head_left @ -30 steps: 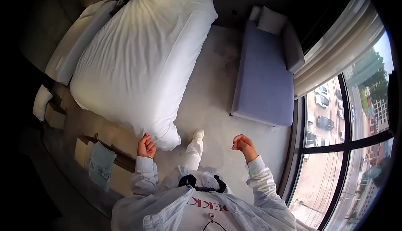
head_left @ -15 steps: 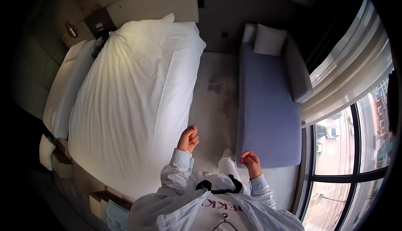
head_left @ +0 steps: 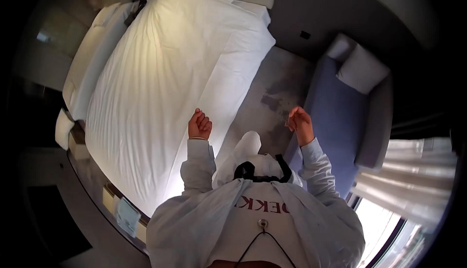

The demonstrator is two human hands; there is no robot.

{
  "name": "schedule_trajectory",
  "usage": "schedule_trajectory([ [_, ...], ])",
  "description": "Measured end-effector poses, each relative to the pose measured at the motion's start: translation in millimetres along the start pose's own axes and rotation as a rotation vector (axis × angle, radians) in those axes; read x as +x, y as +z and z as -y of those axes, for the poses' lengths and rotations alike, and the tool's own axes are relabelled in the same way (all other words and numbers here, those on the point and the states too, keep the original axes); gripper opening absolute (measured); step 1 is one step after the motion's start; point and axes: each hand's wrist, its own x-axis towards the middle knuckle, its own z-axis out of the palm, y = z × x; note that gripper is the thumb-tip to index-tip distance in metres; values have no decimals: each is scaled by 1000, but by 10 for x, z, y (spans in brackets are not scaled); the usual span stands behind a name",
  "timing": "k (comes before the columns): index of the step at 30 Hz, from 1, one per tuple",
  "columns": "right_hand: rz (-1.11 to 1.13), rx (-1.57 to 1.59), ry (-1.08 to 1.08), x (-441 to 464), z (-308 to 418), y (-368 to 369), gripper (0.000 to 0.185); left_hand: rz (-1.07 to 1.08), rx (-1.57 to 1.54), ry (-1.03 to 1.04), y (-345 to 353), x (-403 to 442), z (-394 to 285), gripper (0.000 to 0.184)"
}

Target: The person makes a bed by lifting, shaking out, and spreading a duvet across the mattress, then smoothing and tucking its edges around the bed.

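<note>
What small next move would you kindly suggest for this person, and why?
I would perhaps lower the left hand to smooth the white bedding: creases run along it, that hand looks nearer to it than the right hand, and neither visibly holds anything.

Wears a pale grey-blue jacket, open in front, creased along long sleeves – with a thin band just past the left cuff. Shows a white top underneath, bearing dark red capitals, a round eyelet and dark cord – plus black straps and white trousers.
</note>
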Motion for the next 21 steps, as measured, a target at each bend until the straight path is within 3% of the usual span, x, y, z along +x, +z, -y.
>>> schedule_trajectory([
  [2,205,-72,-50,713,128,45,26,21,-160,-42,-25,519,22,11],
  [4,225,102,191,1140,-71,-75,21,-37,-211,-18,22,1111,57,11],
  [8,347,-27,343,2295,-523,-513,6,-69,-338,-64,351,2678,145,12],
  [12,252,-143,516,3475,171,-618,12,8,-504,-121,1104,3968,393,12],
  [14,259,-103,301,4097,466,-586,16,105,-509,-141,1599,4324,504,11],
  [17,215,-266,265,5093,711,-592,13,133,-577,-311,2108,4641,486,10],
  [20,155,-274,250,6063,451,-523,13,120,-570,-273,1999,4928,421,10],
  [21,228,-245,297,6424,182,-603,17,86,-629,-222,1865,5057,408,10],
])
